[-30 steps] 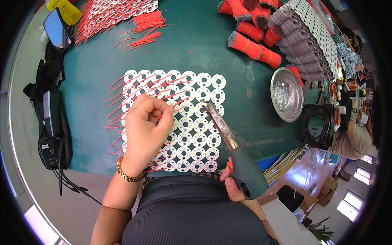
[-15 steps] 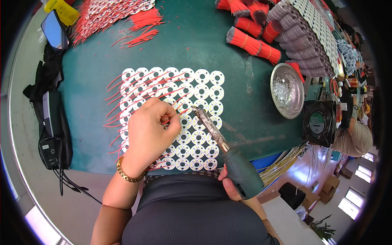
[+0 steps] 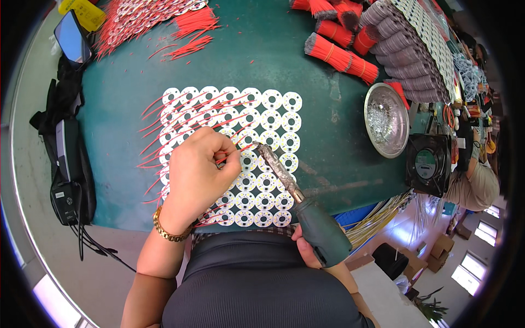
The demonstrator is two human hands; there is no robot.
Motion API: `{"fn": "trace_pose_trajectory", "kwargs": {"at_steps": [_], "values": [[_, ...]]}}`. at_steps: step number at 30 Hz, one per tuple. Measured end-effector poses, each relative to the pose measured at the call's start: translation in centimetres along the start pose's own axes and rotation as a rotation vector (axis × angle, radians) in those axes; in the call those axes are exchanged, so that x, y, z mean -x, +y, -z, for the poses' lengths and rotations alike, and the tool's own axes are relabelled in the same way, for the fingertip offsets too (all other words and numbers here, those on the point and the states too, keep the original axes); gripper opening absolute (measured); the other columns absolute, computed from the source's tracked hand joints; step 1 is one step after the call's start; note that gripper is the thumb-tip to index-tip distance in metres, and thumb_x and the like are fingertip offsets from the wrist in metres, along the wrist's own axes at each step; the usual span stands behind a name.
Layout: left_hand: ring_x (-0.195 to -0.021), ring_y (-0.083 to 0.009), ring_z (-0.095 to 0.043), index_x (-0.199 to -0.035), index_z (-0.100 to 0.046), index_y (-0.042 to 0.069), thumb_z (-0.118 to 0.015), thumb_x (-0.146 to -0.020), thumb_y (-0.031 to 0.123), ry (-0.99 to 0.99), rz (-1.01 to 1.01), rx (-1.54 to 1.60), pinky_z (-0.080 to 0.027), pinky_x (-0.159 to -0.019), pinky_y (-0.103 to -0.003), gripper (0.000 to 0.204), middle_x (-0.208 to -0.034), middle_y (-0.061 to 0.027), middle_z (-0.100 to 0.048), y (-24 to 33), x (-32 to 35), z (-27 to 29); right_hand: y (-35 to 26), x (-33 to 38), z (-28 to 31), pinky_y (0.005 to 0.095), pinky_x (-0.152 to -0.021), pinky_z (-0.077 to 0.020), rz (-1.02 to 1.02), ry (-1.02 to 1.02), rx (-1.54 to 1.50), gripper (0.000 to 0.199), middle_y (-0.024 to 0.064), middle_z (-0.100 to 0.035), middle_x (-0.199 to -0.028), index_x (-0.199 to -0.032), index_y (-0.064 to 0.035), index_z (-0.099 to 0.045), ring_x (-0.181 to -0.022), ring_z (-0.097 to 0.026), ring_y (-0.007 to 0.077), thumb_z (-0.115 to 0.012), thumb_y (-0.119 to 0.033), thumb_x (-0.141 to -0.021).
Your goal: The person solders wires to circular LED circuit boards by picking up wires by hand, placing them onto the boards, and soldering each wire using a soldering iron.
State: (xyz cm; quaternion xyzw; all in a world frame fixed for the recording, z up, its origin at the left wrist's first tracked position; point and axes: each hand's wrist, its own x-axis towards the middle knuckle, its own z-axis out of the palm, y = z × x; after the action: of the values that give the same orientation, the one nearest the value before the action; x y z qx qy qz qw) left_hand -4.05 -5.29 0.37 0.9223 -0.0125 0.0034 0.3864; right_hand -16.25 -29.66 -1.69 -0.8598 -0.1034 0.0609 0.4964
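A sheet of round white LED circuit boards lies on the green table, with thin red wires slanting across its left columns. Over the middle of the sheet, my left hand is closed in a pinch on a red wire whose end reaches a board. My right hand grips the dark green handle of a soldering iron, partly hidden behind it. The iron's tip is at the end of that wire, apparently touching it; solder at this spot is too small to make out.
Loose red wires and a pile of wired boards lie at the far left. Bundled red wires, stacked boards, a metal bowl and a black fan stand at the right. A phone leans at the left edge.
The soldering iron has shifted slightly left, bringing its tip to the end of the held wire. My left hand keeps its pinch almost in place.
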Motion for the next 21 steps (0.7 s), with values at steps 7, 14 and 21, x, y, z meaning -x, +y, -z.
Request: {"fn": "trace_pose_trajectory", "kwargs": {"at_steps": [7, 14, 21], "values": [[-0.056, -0.0173, -0.056, -0.071, -0.063, 0.006, -0.072, -0.072, 0.003, 0.002, -0.017, -0.038, -0.044, -0.053, -0.031, 0.009, -0.07, -0.0048, -0.057, -0.1, 0.0, 0.1, -0.1, 0.0, 0.0, 0.0325, -0.063, -0.0496, -0.028, 0.004, 0.019, 0.01, 0.0088, -0.063, -0.075, -0.082, -0.0009, -0.065, -0.066, -0.062, 0.0212, -0.064, -0.011, -0.086], [-0.057, -0.0174, -0.057, -0.072, -0.064, 0.006, -0.072, -0.072, 0.004, -0.001, 0.002, 0.001, -0.045, -0.054, -0.031, 0.008, -0.071, -0.005, -0.058, -0.2, 0.1, 0.1, 1.4, 2.1, -0.1, 0.0379, -0.068, -0.0551, -0.118, -0.057, 0.171, 0.037, 0.0067, -0.069, -0.095, -0.102, -0.011, -0.069, -0.075, -0.069, 0.0288, -0.077, -0.021, -0.067], [-0.059, -0.0135, -0.053, -0.075, -0.064, 0.003, -0.071, -0.075, 0.002, -0.037, -0.027, 0.0, -0.043, -0.054, -0.028, 0.007, -0.074, -0.0045, -0.057, -0.2, 0.0, 0.7, 0.6, 0.4, 1.5, 0.0354, -0.068, -0.0546, 0.038, -0.024, -0.324, 0.043, 0.0142, -0.061, -0.09, -0.127, 0.0039, -0.05, -0.078, -0.063, 0.0217, -0.059, -0.005, -0.086]]}}
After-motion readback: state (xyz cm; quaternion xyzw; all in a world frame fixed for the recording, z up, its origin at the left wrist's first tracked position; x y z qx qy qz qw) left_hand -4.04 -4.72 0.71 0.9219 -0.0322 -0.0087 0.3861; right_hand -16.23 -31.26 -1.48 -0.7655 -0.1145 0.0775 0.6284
